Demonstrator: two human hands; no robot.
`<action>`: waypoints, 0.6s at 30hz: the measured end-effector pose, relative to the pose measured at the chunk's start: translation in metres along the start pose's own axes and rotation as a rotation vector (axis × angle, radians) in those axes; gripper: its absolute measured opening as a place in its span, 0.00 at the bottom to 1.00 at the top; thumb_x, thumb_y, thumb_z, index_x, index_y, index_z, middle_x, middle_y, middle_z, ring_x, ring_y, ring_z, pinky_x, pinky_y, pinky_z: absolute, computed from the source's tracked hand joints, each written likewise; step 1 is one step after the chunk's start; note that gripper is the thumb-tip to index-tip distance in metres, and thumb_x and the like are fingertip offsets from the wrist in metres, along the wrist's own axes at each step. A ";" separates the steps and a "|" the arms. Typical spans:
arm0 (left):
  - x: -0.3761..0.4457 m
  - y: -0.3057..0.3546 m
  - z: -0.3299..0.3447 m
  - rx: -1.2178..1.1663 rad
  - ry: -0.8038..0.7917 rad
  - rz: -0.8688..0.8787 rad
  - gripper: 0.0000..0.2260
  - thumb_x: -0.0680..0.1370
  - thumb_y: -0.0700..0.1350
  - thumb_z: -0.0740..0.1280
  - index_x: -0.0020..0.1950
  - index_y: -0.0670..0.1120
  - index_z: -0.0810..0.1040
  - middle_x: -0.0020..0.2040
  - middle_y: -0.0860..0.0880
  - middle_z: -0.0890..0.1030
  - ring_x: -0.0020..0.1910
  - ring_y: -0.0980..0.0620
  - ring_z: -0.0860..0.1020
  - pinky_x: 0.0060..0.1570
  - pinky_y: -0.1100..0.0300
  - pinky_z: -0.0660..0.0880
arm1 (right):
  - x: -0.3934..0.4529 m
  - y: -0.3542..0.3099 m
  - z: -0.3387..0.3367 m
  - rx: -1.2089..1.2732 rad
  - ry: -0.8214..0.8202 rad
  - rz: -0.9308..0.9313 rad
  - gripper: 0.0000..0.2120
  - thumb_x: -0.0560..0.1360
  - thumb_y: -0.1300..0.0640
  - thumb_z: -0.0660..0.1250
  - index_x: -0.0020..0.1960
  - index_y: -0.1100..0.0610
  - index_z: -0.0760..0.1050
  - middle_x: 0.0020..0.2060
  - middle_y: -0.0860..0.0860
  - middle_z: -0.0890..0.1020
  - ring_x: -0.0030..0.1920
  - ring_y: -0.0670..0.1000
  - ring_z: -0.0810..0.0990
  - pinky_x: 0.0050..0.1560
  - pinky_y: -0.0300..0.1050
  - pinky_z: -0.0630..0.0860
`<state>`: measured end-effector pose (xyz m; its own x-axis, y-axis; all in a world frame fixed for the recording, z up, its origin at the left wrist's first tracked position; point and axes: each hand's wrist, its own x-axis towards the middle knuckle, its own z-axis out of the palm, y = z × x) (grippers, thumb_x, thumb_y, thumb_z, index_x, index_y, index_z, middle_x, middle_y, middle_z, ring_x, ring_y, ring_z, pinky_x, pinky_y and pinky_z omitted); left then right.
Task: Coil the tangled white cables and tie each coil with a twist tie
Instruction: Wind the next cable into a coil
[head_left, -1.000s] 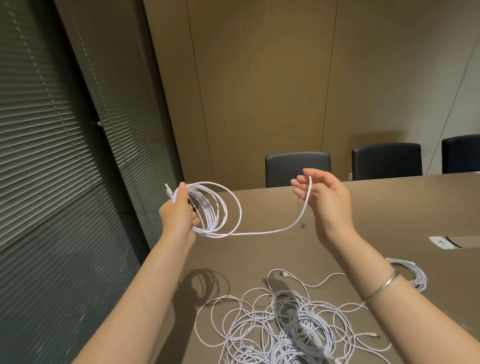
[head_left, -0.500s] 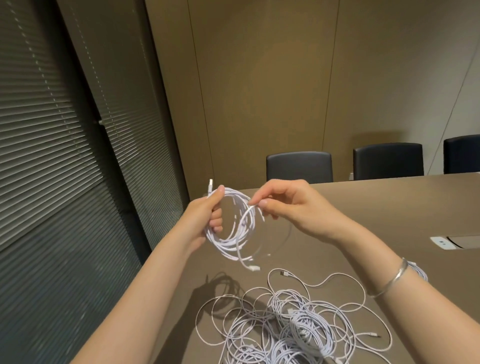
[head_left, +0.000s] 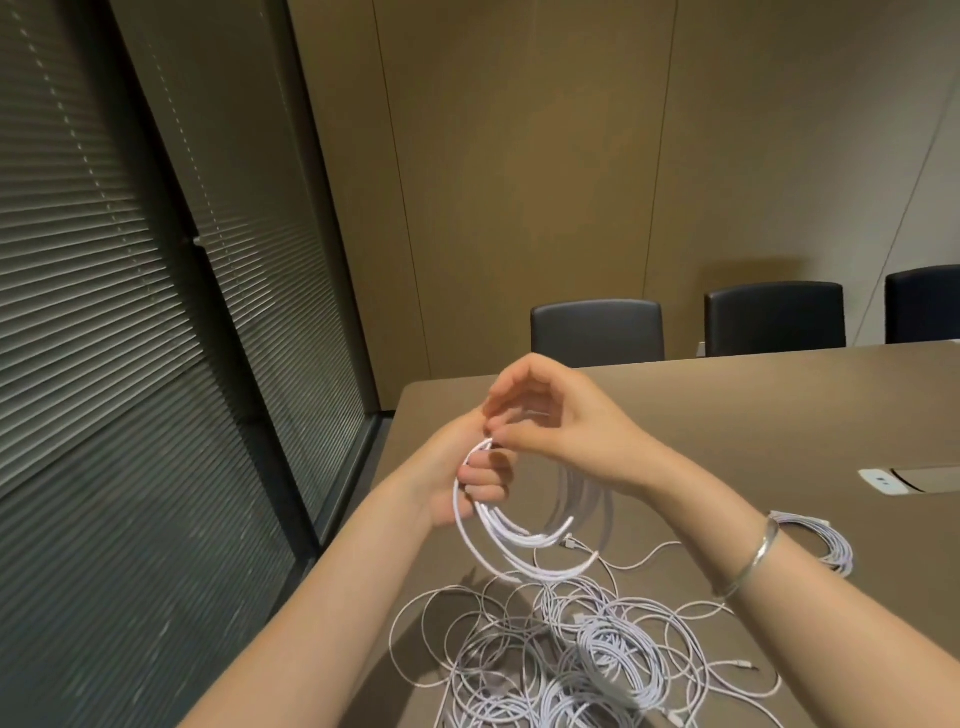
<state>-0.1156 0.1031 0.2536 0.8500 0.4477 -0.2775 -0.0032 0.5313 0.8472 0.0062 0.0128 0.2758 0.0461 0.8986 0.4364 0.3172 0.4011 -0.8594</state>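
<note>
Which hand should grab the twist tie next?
Probably the right hand: it only pinches the top of the coil, while the left hand grips the loops together. No twist tie shows in view, though.

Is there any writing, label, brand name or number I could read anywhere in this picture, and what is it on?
None can be read.
White panel set into the table: small bluish marks, too small and blurred to read.
White cables, chairs, wall and blinds: no visible text.
</note>
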 end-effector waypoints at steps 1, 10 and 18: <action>0.000 0.000 -0.002 -0.026 -0.012 -0.010 0.22 0.79 0.58 0.61 0.28 0.48 0.67 0.17 0.54 0.58 0.13 0.61 0.57 0.16 0.68 0.49 | -0.002 0.002 -0.004 0.006 0.064 -0.014 0.12 0.70 0.71 0.71 0.51 0.62 0.74 0.48 0.59 0.81 0.49 0.53 0.81 0.55 0.49 0.77; 0.003 -0.001 -0.012 -0.265 0.013 0.112 0.26 0.80 0.62 0.58 0.30 0.47 0.61 0.16 0.52 0.59 0.12 0.58 0.58 0.15 0.67 0.53 | -0.026 0.048 -0.026 0.379 0.057 0.500 0.40 0.66 0.49 0.78 0.73 0.50 0.63 0.62 0.55 0.77 0.59 0.56 0.80 0.63 0.57 0.74; 0.007 -0.015 -0.013 -0.071 0.031 -0.009 0.25 0.75 0.67 0.60 0.33 0.46 0.68 0.17 0.54 0.58 0.14 0.59 0.58 0.16 0.67 0.56 | -0.028 0.065 -0.016 0.443 0.232 0.457 0.17 0.75 0.62 0.68 0.63 0.58 0.75 0.36 0.50 0.81 0.28 0.50 0.77 0.32 0.42 0.77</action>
<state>-0.1165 0.1079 0.2331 0.8335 0.4643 -0.2995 -0.0342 0.5843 0.8108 0.0403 0.0107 0.2117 0.3012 0.9535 0.0067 -0.1980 0.0694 -0.9777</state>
